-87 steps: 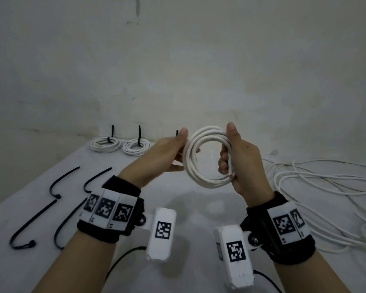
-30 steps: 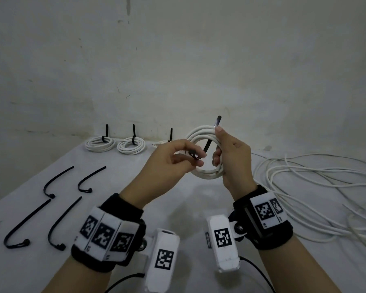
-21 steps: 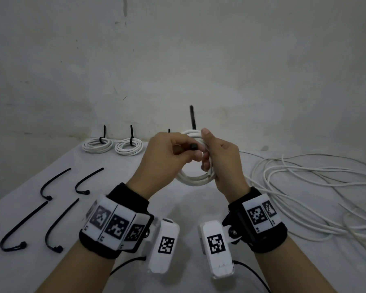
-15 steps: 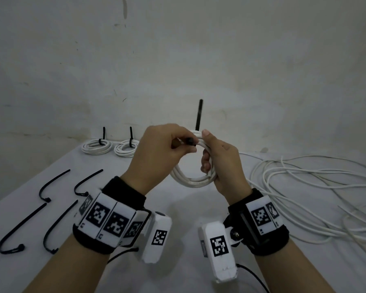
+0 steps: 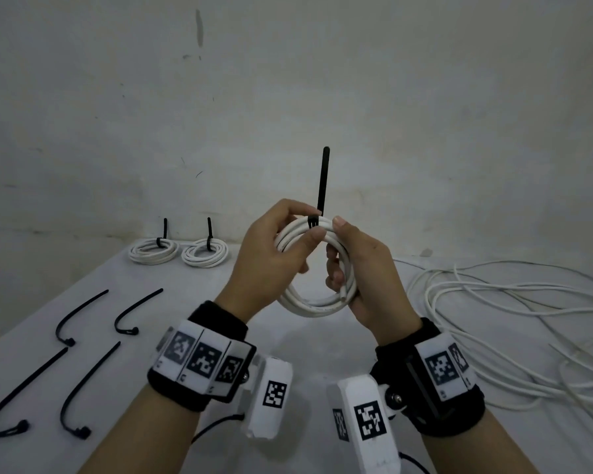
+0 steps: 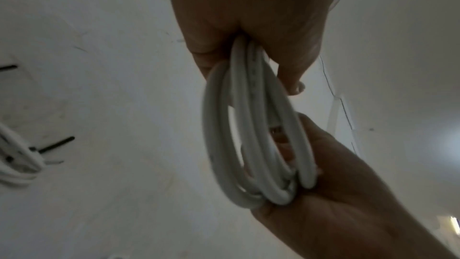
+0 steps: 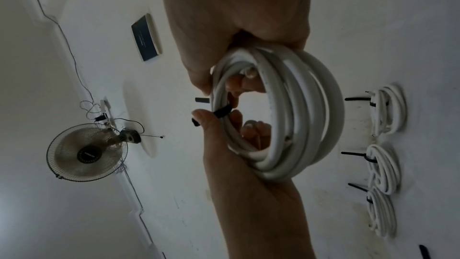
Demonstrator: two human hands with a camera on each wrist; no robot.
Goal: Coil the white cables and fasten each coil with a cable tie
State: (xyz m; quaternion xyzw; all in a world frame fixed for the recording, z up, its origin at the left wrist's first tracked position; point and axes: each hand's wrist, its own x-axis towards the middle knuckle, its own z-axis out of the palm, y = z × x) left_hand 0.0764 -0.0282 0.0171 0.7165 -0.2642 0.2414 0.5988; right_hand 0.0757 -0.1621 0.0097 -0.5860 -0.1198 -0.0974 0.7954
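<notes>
Both hands hold one white coil [image 5: 308, 295] upright above the worktop [image 5: 151, 388]. The left hand [image 5: 271, 265] has a closed grip on the coil's top left, thumb across the strands just below the black tie [image 5: 322, 186], fingers curled behind. The right hand [image 5: 363, 268] has a closed grip on the coil's right side, fingers through the ring, thumb tip beside the tie's head. The tie is cinched round the top of the coil, its tail standing straight up. At the far edge lie tied coils [image 5: 178, 253], tails up. Four loose ties [image 5: 83, 364] lie to the left; loose cable [image 5: 510, 309] sprawls to the right.
</notes>
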